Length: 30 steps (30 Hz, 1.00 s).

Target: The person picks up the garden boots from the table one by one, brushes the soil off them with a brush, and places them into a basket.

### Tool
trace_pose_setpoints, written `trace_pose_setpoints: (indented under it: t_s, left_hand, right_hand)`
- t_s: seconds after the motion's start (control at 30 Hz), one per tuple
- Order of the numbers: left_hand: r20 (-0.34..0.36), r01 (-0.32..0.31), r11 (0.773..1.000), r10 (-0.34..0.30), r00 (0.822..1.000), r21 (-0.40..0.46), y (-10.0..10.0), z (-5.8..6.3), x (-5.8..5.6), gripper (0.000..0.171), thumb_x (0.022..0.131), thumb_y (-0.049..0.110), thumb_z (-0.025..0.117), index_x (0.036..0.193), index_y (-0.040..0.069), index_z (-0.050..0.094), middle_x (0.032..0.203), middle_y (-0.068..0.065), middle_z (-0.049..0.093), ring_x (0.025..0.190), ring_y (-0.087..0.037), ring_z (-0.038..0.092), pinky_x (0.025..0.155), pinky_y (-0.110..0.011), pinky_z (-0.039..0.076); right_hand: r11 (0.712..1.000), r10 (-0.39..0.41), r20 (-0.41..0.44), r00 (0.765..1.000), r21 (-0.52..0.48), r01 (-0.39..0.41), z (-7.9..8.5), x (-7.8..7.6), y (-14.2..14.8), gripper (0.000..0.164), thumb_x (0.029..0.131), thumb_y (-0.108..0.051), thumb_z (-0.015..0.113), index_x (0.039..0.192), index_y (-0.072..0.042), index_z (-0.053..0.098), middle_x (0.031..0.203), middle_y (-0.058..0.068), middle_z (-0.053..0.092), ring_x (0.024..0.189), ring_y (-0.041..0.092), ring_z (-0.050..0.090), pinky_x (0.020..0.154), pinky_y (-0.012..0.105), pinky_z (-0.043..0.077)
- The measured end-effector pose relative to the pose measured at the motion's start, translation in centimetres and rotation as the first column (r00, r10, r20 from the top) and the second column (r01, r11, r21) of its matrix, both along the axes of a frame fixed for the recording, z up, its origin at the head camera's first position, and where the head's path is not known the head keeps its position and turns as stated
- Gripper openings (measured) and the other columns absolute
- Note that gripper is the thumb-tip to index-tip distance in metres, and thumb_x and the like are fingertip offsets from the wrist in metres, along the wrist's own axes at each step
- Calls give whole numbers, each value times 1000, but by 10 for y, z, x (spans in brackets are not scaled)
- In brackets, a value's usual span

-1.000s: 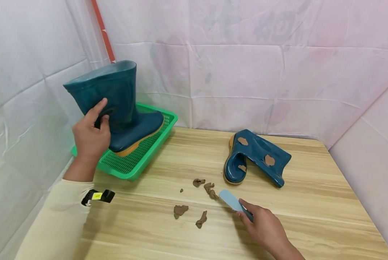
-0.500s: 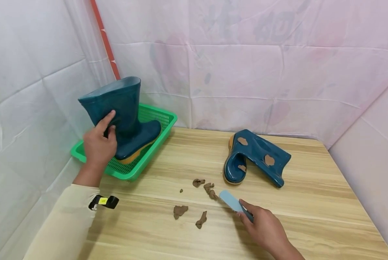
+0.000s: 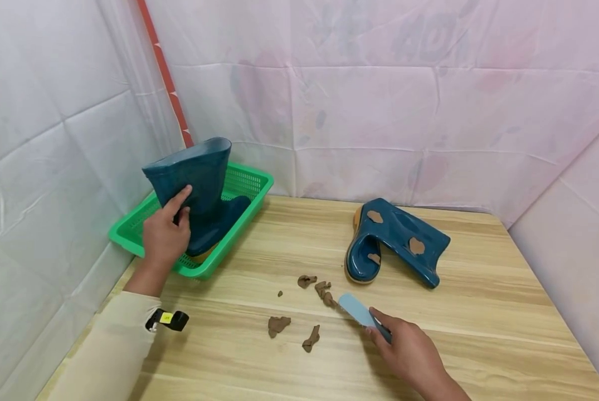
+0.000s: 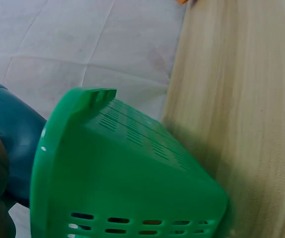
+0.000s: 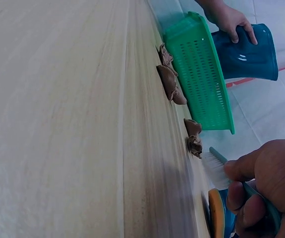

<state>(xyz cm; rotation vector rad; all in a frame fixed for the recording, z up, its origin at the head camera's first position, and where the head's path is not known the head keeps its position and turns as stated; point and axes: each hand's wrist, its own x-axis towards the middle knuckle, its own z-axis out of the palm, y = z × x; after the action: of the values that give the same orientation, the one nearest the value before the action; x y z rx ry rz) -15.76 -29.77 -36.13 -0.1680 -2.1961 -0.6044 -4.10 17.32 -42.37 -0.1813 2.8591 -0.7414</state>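
Note:
My left hand [image 3: 166,234] grips the shaft of a dark blue rubber boot [image 3: 204,178], which stands upright inside the green plastic basket [image 3: 251,225]. The boot's foot and tan sole are partly hidden behind the basket's rim. My right hand [image 3: 412,351] holds a scrubbing brush [image 3: 356,309] by its handle, close over the table. In the right wrist view the white bristles [image 5: 214,168] point towards brown clay-like lumps [image 5: 194,141]. A second blue boot [image 3: 389,236] lies on its side at the right, with brown patches [image 3: 417,246] on it.
Several brown lumps [image 3: 279,326] are scattered over the middle of the wooden table [image 3: 480,334]. White cloth walls [image 3: 359,111] enclose the table at the back and both sides. A red strip [image 3: 164,67] runs down the back left corner.
My left hand has lowered the boot into the green basket, moving down and slightly right. My right hand and the brush have stayed in place, as has the second boot.

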Motion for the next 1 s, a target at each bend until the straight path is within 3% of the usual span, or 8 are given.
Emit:
trace_pose_setpoints:
  t_s: [0.27, 0.33, 0.47, 0.57, 0.63, 0.7, 0.8, 1.0]
  left_hand:
    - [74, 91, 995, -87, 994, -52, 4, -8, 10, 49, 96, 0, 69, 142, 15, 64, 51, 2, 32, 45, -11, 25, 43, -35, 25]
    - [122, 132, 989, -124, 985, -60, 5, -10, 14, 51, 96, -2, 69, 143, 16, 63, 54, -1, 37, 44, -9, 24, 44, -33, 26]
    - [211, 225, 973, -208, 955, -57, 8, -12, 19, 52, 95, -5, 68, 141, 17, 65, 86, -21, 65, 47, -12, 36, 47, -35, 33]
    - [234, 282, 956, -258, 937, -77, 11, -13, 21, 51, 93, -7, 69, 138, 16, 67, 119, -31, 63, 63, -26, 54, 55, -42, 41]
    - [229, 308, 946, -280, 932, -102, 12, -13, 22, 50, 91, -8, 70, 136, 15, 69, 123, -30, 61, 74, -31, 56, 58, -44, 43]
    - [222, 324, 937, -291, 930, -131, 13, -14, 22, 49, 91, -7, 69, 134, 16, 70, 122, -27, 61, 71, -29, 55, 56, -42, 43]
    - [205, 354, 921, -320, 925, -162, 14, -15, 25, 42, 89, -5, 66, 124, 16, 76, 123, -24, 60, 65, -22, 51, 50, -35, 38]
    - [172, 443, 881, -416, 893, -168, 18, -14, 31, 30, 84, -1, 56, 80, 17, 80, 131, -16, 63, 62, -14, 56, 47, -28, 36]
  right_hand:
    - [1000, -1, 7, 1000, 7, 1, 0, 0, 0, 45, 96, -27, 74, 138, -12, 67, 65, -5, 48, 60, 13, 43, 51, 27, 26]
    - [1000, -3, 11, 1000, 7, 3, 0, 0, 0, 45, 96, -27, 74, 138, -12, 67, 64, -5, 48, 59, 13, 43, 51, 27, 26]
    - [1000, -3, 14, 1000, 8, 3, 0, 0, 0, 45, 96, -27, 74, 138, -11, 67, 65, -5, 48, 60, 13, 43, 51, 27, 26]
    - [1000, -4, 14, 1000, 9, 4, -1, 0, 0, 45, 96, -28, 73, 138, -11, 67, 66, -5, 49, 60, 14, 43, 51, 28, 25]
    - [1000, -4, 13, 1000, 8, 4, -1, 0, 0, 45, 96, -28, 73, 138, -11, 67, 67, -5, 49, 61, 14, 43, 51, 28, 25]
    - [1000, -7, 15, 1000, 8, 7, -1, 0, 0, 45, 96, -28, 73, 137, -11, 68, 66, -5, 49, 60, 14, 43, 51, 27, 25]
    - [1000, -6, 9, 1000, 6, 6, -1, 1, 0, 45, 95, -27, 74, 137, -11, 68, 67, -6, 50, 61, 14, 44, 51, 28, 25]
    - [1000, -10, 10, 1000, 12, 10, 0, 2, 0, 45, 95, -27, 74, 137, -11, 68, 64, -6, 49, 59, 13, 43, 51, 27, 24]
